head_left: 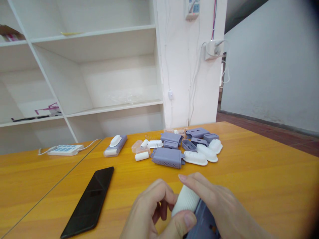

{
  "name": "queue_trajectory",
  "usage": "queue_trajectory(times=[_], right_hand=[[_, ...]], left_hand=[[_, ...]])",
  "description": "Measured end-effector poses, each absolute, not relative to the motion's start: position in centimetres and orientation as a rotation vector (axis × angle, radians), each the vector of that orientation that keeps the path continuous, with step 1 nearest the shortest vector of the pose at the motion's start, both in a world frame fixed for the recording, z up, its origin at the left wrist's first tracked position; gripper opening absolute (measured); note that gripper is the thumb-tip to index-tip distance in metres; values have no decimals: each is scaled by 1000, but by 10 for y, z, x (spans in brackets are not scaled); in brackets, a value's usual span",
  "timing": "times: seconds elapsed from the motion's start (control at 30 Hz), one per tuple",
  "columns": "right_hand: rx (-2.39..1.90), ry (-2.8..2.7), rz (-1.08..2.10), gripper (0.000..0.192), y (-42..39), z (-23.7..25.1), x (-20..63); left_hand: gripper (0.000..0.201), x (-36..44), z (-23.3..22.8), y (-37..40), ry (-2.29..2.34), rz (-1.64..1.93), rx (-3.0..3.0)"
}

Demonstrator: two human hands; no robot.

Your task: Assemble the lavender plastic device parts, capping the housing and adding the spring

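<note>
White ribbed cylindrical plastic piece [185, 200] sits low in the middle of our view, just above the near edge of the glossy orange wooden counter [261, 172], and both our hands are clamped on it: our right hand [219, 207] wraps over its top with a fingertip past its far end and the thumb pressed on its near end, while our left hand [147, 209] curls in against its left side. Under the ribbed piece and our right hand we see part of a lavender plastic housing [203, 225], touching the white piece; how the two are joined we cannot tell. Going from the largest things down: behind the counter stands a white open shelving unit [99, 66], with a white pillar [189, 83] carrying cables beside it. On the counter, to the left of our hands and apart from them, lies a black smartphone [91, 200], screen dark, angled toward the far right. Farther back, in the middle, we see a cluster of lavender and white plastic parts [181, 147], among them a perforated lavender box [167, 157] nearest us and oval white brush heads [195, 158] just beside it on the right. Left of the cluster lies a single lavender bar with a white oval cap [115, 145]. Far left rests a white power strip [65, 150] with its cable.
</note>
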State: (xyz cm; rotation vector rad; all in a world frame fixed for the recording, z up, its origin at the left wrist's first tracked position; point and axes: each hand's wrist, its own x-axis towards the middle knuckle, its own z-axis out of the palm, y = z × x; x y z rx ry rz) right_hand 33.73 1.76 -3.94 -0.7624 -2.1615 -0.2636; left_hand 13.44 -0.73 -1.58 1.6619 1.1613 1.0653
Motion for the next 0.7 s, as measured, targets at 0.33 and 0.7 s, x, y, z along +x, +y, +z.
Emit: queue_trajectory(times=[0.33,0.7], right_hand=[[-689,-2120,-322,61,31,-49,336],[-689,-2148,-344,59,32,-46,331]], left_hand=[[44,134,-13,-2,1187,925,1702],[28,127,0,-7,1343,944,2070]])
